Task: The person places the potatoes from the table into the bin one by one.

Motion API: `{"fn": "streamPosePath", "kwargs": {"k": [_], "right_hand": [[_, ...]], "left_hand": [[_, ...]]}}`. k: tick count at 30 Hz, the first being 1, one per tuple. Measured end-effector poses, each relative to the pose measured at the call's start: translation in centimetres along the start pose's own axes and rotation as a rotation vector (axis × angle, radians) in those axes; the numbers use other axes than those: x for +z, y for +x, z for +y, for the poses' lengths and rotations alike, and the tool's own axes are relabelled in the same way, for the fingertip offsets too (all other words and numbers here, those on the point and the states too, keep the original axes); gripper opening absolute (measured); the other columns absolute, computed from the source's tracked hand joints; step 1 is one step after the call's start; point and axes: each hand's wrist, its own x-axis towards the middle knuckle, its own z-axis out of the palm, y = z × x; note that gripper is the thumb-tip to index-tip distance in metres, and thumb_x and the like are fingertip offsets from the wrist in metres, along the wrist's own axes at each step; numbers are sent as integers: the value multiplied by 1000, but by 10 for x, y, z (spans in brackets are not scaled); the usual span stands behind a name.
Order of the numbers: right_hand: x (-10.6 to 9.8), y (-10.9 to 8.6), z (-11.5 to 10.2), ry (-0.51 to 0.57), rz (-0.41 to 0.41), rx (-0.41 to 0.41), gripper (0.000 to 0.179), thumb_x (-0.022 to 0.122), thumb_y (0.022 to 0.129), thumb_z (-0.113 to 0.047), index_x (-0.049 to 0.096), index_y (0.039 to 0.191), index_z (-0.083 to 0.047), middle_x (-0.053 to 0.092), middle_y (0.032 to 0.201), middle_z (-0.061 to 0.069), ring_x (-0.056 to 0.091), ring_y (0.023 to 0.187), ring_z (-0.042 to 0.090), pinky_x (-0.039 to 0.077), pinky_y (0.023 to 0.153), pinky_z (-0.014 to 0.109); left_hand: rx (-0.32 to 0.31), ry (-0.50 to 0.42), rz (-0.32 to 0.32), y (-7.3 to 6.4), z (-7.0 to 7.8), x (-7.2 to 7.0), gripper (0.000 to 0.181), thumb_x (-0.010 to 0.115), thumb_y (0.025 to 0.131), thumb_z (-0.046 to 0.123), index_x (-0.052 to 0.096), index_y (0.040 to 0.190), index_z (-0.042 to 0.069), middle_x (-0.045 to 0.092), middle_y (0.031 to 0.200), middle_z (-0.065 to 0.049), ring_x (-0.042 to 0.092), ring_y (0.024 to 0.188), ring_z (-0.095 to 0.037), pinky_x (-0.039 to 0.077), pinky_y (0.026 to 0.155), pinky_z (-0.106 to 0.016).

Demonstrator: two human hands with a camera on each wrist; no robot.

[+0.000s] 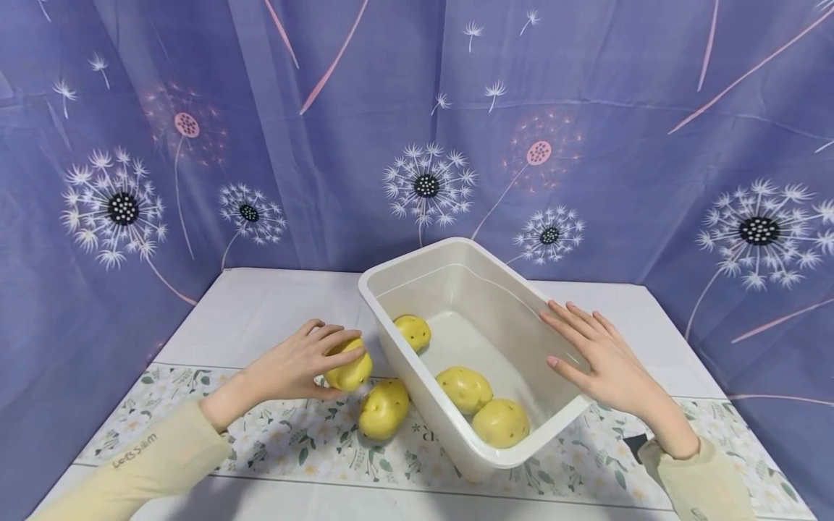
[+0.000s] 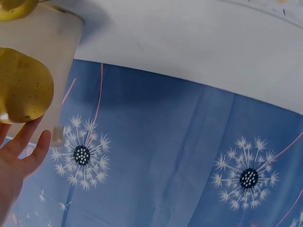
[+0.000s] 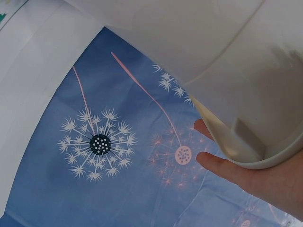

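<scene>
My left hand grips a yellow potato just outside the left wall of a white plastic bin. In the left wrist view the fingers and thumb hold this potato from beneath. A second potato lies on the table between that hand and the bin. Three more potatoes are inside, one by the left wall and two toward the near end. My right hand rests on the bin's right rim with fingers spread and fairly straight; in the right wrist view the rim crosses in front of it.
A white table with a band of floral cloth runs under everything. Behind and at both sides hangs a blue-purple curtain with dandelion prints. A small dark object lies beside my right wrist.
</scene>
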Motion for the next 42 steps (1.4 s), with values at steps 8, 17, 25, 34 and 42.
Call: {"fn": "streamPosePath", "kwargs": {"k": [8, 17, 25, 34, 42], "right_hand": [[0, -1, 0, -4, -2, -2, 59, 58, 83, -30, 37, 137, -16, 33, 143, 11, 25, 133, 32, 7, 111, 46], [0, 0, 0, -4, -11, 0, 59, 57, 84, -31, 36, 137, -17, 29, 146, 6, 24, 134, 31, 7, 111, 46], [-1, 0, -1, -3, -15, 4, 59, 57, 84, -31, 36, 137, -16, 32, 144, 10, 24, 134, 31, 8, 111, 47], [-1, 0, 0, -4, -20, 9, 59, 57, 84, -31, 36, 137, -17, 32, 144, 10, 25, 133, 33, 10, 109, 51], [0, 0, 0, -6, -18, 8, 59, 57, 84, -31, 37, 137, -16, 32, 144, 9, 26, 133, 33, 10, 109, 50]], "left_hand": [[12, -16, 5, 9, -6, -12, 80, 76, 55, 47, 50, 123, 15, 56, 117, -11, 53, 97, -25, 41, 80, -40], [41, 1, 13, 16, -10, -20, 82, 76, 56, 47, 47, 124, 15, 55, 117, -11, 53, 97, -26, 41, 81, -41], [62, 27, 9, 26, -12, -26, 80, 76, 55, 49, 51, 122, 14, 55, 117, -12, 52, 98, -27, 41, 81, -42], [69, 53, -22, 40, -15, -36, 78, 76, 56, 49, 51, 122, 16, 55, 119, -11, 52, 99, -26, 42, 80, -43], [85, 65, -26, 47, -18, -43, 77, 74, 57, 50, 50, 122, 16, 56, 118, -11, 53, 99, -25, 42, 80, -41]]}}
